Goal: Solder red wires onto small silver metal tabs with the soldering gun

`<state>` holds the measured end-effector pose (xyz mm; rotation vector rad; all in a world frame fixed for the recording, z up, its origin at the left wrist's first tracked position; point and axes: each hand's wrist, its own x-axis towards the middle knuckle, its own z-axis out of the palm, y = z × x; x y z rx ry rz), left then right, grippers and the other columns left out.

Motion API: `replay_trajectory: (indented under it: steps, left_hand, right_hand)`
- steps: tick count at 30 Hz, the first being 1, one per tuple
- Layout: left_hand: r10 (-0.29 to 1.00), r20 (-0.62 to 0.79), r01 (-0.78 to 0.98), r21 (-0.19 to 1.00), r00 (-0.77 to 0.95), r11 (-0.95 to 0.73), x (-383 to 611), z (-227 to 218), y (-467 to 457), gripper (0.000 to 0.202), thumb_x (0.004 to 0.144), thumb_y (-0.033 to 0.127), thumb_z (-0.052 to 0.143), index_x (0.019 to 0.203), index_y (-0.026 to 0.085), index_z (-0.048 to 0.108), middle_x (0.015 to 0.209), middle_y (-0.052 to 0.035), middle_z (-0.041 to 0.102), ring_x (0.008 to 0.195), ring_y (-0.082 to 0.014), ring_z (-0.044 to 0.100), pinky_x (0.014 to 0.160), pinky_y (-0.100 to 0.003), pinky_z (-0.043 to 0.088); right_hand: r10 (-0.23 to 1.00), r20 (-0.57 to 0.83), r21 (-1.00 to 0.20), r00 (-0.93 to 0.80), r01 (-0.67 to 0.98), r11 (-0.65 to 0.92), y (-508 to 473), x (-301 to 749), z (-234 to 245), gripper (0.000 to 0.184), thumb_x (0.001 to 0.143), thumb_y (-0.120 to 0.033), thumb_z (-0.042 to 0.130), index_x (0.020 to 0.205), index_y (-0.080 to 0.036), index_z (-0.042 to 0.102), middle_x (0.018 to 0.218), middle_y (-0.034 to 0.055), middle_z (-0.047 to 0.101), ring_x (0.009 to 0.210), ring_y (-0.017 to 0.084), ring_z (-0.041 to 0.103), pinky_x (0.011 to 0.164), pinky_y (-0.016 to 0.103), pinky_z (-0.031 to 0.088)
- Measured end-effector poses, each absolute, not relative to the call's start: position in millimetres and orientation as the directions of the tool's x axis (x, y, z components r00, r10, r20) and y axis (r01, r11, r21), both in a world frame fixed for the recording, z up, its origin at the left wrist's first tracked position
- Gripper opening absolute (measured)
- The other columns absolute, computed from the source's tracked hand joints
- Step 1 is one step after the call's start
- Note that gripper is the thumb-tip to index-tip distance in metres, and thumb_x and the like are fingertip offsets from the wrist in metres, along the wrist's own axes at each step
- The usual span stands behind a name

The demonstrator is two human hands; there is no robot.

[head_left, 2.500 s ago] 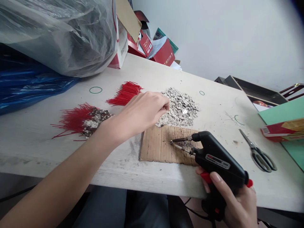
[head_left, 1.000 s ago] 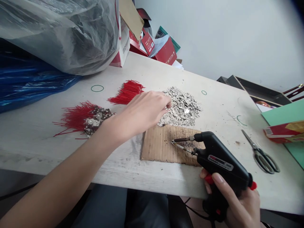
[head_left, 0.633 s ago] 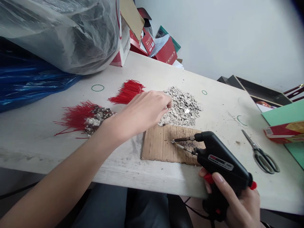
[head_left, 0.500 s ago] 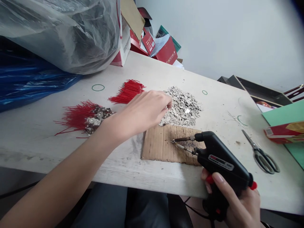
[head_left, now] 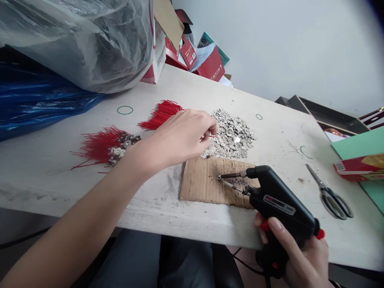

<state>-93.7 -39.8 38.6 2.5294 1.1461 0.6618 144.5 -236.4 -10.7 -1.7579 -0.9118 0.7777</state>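
Note:
My left hand is closed in a pinch between the bundle of red wires and the heap of small silvery metal pieces. A thin red wire end shows at its fingertips; the rest is hidden by the fingers. My right hand is wrapped around the handle of a black soldering gun, with a finger by its red trigger. The gun's tip hovers over a scorched piece of cardboard. Left of my forearm lies a pile of red wires with metal pieces on their ends.
Scissors lie at the right, near a red and yellow box. Plastic bags bulge over the table's left back. Red boxes stand by the wall. Green rubber bands lie on the white table.
My left hand has lifted slightly, and its thumb and fingertips have shifted a little beside the metal heap. The right hand and soldering gun have stayed in place.

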Motion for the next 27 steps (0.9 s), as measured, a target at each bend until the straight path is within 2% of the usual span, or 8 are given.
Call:
replay_trajectory:
  steps: [6, 12, 17, 22, 27]
  left_hand:
    - [0.761, 0.284, 0.634, 0.427, 0.583, -0.645, -92.8, 37.9, -39.9, 0.021, 0.093, 0.013, 0.055, 0.099, 0.015, 0.075, 0.101, -0.0072, 0.075, 0.091, -0.0191, 0.067, 0.081, -0.035, 0.047]
    - [0.772, 0.262, 0.643, 0.434, 0.579, -0.630, -91.1, 38.7, -40.9, 0.021, 0.092, 0.011, 0.055, 0.098, 0.014, 0.076, 0.101, -0.0075, 0.075, 0.093, -0.0195, 0.068, 0.082, -0.036, 0.047]
    - [0.762, 0.270, 0.631, 0.437, 0.588, -0.641, -91.6, 37.8, -39.6, 0.021, 0.092, 0.011, 0.056, 0.098, 0.015, 0.076, 0.100, -0.0067, 0.075, 0.092, -0.0193, 0.068, 0.082, -0.035, 0.047]
    - [0.763, 0.271, 0.638, 0.427, 0.586, -0.641, -92.2, 37.1, -40.0, 0.020, 0.093, 0.012, 0.055, 0.096, 0.015, 0.075, 0.099, -0.0070, 0.074, 0.090, -0.0188, 0.067, 0.079, -0.035, 0.046]
    - [0.759, 0.274, 0.637, 0.421, 0.590, -0.646, -92.5, 36.7, -39.3, 0.020, 0.094, 0.013, 0.055, 0.097, 0.015, 0.075, 0.100, -0.0075, 0.073, 0.090, -0.0188, 0.066, 0.078, -0.035, 0.045]
  right_hand:
    - [0.864, -0.070, -0.938, 0.498, 0.262, -0.227, -236.3, 151.8, -15.3, 0.035, 0.083, -0.051, 0.086, 0.089, -0.017, 0.076, 0.080, 0.0084, 0.074, 0.060, 0.018, 0.062, 0.053, 0.025, 0.051]
    - [0.901, -0.037, -0.920, 0.433, 0.336, -0.199, -238.9, 161.9, -19.6, 0.034, 0.087, -0.050, 0.083, 0.081, -0.018, 0.073, 0.071, 0.0064, 0.068, 0.056, 0.017, 0.059, 0.052, 0.025, 0.049]
    - [0.884, -0.090, -0.918, 0.459, 0.305, -0.252, -239.8, 156.4, -17.3, 0.039, 0.085, -0.054, 0.082, 0.078, -0.017, 0.072, 0.066, 0.0058, 0.063, 0.056, 0.018, 0.057, 0.047, 0.026, 0.042]
    - [0.853, -0.093, -0.928, 0.513, 0.267, -0.262, -238.1, 147.2, -12.8, 0.038, 0.086, -0.055, 0.082, 0.083, -0.018, 0.073, 0.074, 0.0057, 0.068, 0.060, 0.016, 0.056, 0.053, 0.026, 0.045]
    - [0.878, -0.042, -0.934, 0.477, 0.294, -0.205, -238.6, 154.4, -20.0, 0.034, 0.090, -0.050, 0.082, 0.092, -0.016, 0.076, 0.083, 0.0079, 0.074, 0.061, 0.017, 0.063, 0.054, 0.024, 0.052]
